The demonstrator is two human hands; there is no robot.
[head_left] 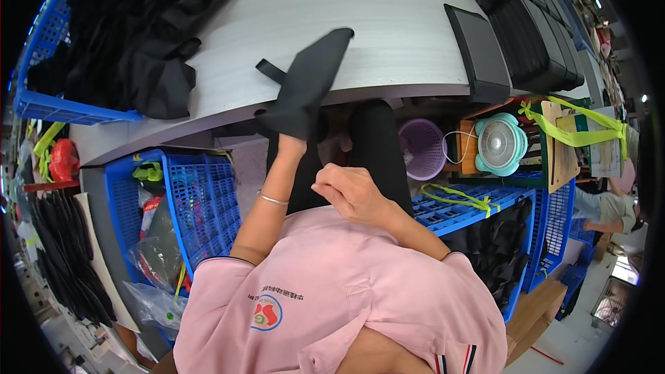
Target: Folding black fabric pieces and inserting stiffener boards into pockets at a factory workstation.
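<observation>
A black fabric sleeve-like piece with a short strap at its left side covers my left hand from the wrist up. Its far end reaches over the front edge of the grey-white table. The fabric hides my left fingers, so whether they are open or closed does not show. Over my lap, just right of the left wrist, my right hand is closed with curled fingers, apart from the black piece. Whatever it may hold is hidden.
Black fabric pieces heap in a blue crate at far left. Stacked black folded pieces line the table's right side. Below stand blue crates, a purple basket and a teal fan. Another person is at far right.
</observation>
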